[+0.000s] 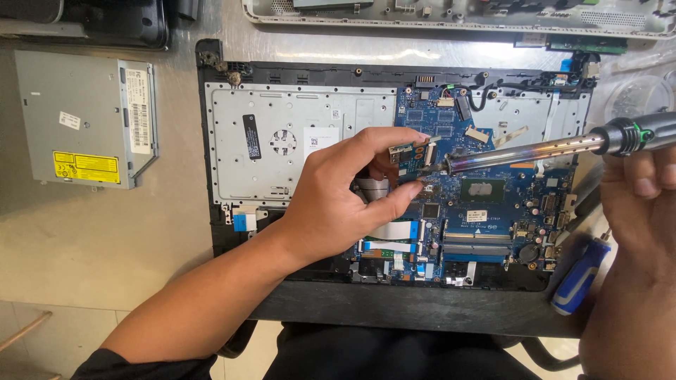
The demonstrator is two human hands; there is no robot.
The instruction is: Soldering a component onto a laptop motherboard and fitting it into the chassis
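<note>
Soldering step: left hand (338,193) fingers pinch a small connector board (403,156); right hand (644,190) grips soldering iron (535,151), tip at motherboard (486,204). Next needs steady tip contact.

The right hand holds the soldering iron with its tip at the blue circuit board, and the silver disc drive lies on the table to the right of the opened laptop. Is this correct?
Not quite. In the head view the silver disc drive lies to the left of the opened laptop, not the right. The rest holds: the right hand holds the soldering iron with its tip at the blue circuit board.

Grey optical drive (86,119), blue-handled screwdriver (579,278)
</note>
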